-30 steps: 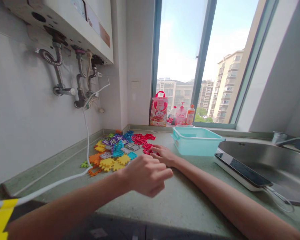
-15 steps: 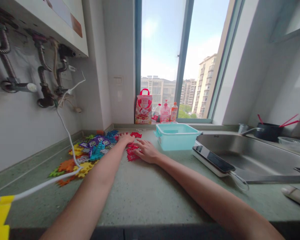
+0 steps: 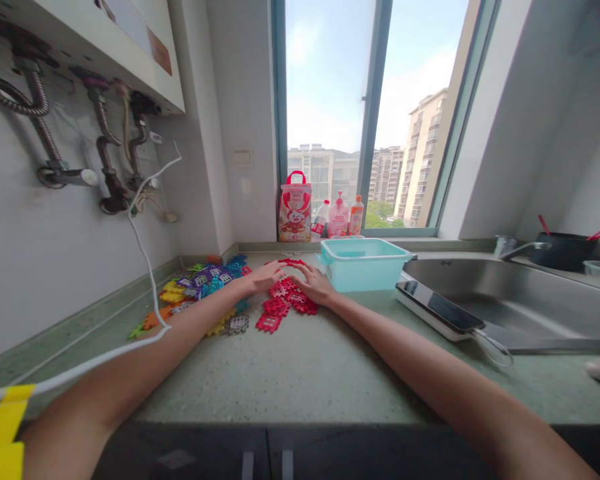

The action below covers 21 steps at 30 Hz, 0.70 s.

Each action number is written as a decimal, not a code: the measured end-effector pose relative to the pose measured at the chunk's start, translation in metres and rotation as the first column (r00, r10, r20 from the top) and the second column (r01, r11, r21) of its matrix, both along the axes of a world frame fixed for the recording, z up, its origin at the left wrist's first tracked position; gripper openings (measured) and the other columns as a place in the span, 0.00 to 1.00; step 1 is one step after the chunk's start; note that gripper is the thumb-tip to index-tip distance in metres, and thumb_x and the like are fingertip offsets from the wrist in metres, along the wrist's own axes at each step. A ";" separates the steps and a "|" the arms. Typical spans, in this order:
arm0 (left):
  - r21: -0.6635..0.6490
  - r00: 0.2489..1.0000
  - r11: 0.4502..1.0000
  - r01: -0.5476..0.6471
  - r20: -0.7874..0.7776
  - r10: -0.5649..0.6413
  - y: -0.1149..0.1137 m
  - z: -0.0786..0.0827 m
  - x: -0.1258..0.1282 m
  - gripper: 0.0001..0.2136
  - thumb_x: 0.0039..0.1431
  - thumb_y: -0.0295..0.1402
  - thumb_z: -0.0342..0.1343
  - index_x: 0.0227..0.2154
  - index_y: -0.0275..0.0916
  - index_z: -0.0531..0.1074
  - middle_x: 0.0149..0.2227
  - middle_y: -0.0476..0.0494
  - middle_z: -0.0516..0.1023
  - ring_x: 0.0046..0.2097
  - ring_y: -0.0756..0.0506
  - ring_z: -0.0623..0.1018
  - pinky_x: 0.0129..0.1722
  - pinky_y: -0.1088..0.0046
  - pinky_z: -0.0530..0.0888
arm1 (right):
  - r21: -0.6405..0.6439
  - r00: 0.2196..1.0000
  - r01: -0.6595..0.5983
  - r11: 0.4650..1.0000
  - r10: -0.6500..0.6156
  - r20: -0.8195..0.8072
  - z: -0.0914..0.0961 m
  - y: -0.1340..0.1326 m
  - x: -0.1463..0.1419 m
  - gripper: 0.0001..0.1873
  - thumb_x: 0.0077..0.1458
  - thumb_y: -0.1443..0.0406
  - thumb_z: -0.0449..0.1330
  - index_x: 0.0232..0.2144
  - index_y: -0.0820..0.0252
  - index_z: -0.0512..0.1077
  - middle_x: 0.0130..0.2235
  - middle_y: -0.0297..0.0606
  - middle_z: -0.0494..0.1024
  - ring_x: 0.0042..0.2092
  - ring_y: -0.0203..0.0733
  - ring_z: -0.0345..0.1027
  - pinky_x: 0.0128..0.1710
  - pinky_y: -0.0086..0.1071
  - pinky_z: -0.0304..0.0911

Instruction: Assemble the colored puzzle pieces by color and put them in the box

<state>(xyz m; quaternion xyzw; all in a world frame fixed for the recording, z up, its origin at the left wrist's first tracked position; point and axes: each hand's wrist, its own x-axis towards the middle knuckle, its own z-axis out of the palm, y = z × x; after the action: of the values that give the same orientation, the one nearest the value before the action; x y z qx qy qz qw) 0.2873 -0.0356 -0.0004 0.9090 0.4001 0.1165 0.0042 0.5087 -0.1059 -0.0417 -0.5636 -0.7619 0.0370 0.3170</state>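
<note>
Red interlocking plastic building pieces (image 3: 276, 307) lie in a loose heap on the counter, partly hidden under and behind my hands. My left hand (image 3: 266, 277) reaches over the heap's left side, fingers stretched towards the right. From the other side my right hand (image 3: 314, 283) rests at the red pieces, its fingers apart and pointing left. The fingertips of both hands nearly meet over the heap. Left of my left hand spreads a mixed pile of purple, blue, yellow, orange and green pieces (image 3: 200, 281), partly covered by my forearm. A grey piece (image 3: 237, 325) lies between the two heaps.
A turquoise plastic tub (image 3: 365, 272) stands right of my right hand. Beyond it are a phone on a white block (image 3: 437, 310) and the steel sink (image 3: 480, 347). A white cable (image 3: 153, 280) hangs over the left counter. Bottles (image 3: 339, 217) and a red-handled bag (image 3: 295, 210) line the window.
My left hand has moved right, off the mixed pile's edge to the red pieces. More red pieces and a grey one now show on the counter. The camera view has shifted slightly.
</note>
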 end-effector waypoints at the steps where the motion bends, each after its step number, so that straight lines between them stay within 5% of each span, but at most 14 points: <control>1: 0.018 0.999 0.999 -0.039 -0.008 0.039 -0.003 0.005 -0.011 0.30 0.73 0.48 0.39 0.70 0.37 0.64 0.72 0.32 0.65 0.72 0.36 0.65 0.71 0.55 0.58 | -0.007 1.000 -0.009 1.000 0.009 0.010 -0.001 0.001 0.000 0.36 0.72 0.42 0.50 0.71 0.53 0.64 0.73 0.50 0.63 0.74 0.55 0.56 0.72 0.50 0.52; 5: 0.133 0.963 0.970 -0.206 -0.149 0.225 -0.012 0.011 -0.048 0.27 0.72 0.47 0.42 0.61 0.34 0.74 0.61 0.26 0.78 0.67 0.28 0.71 0.72 0.37 0.46 | -0.013 0.999 -0.044 0.999 0.045 0.027 -0.003 0.004 0.000 0.36 0.72 0.42 0.50 0.71 0.56 0.65 0.71 0.50 0.66 0.72 0.55 0.59 0.72 0.50 0.53; 12: 0.286 0.954 0.948 -0.138 -0.220 0.205 -0.034 0.000 -0.047 0.22 0.71 0.43 0.44 0.53 0.37 0.77 0.47 0.31 0.85 0.54 0.33 0.81 0.70 0.41 0.53 | -0.019 0.998 -0.056 0.998 0.057 0.036 -0.011 0.014 0.006 0.32 0.72 0.46 0.52 0.68 0.56 0.69 0.69 0.50 0.69 0.70 0.54 0.63 0.70 0.48 0.57; 15: 0.261 0.961 0.954 -0.147 -0.191 0.200 -0.034 -0.001 -0.044 0.21 0.70 0.40 0.45 0.55 0.37 0.76 0.51 0.30 0.84 0.55 0.33 0.81 0.68 0.45 0.58 | -0.010 0.997 -0.064 0.998 0.064 0.036 -0.013 0.016 0.007 0.31 0.72 0.46 0.52 0.67 0.55 0.69 0.69 0.49 0.70 0.70 0.52 0.63 0.71 0.47 0.56; 21: 0.204 0.952 0.963 -0.176 -0.215 0.220 -0.022 -0.005 -0.057 0.24 0.71 0.45 0.43 0.54 0.38 0.78 0.59 0.31 0.80 0.67 0.30 0.71 0.72 0.37 0.41 | -0.023 0.994 -0.082 0.996 0.084 0.067 -0.008 0.009 0.005 0.29 0.73 0.49 0.52 0.66 0.56 0.71 0.67 0.50 0.72 0.68 0.52 0.67 0.70 0.46 0.57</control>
<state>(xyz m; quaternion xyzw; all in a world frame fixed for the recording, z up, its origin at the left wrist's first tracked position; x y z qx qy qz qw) 0.2303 -0.0574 -0.0054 0.8680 0.4748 0.0440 -0.1383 0.5141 -0.0969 -0.0496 -0.5356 -0.7946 0.0387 0.2833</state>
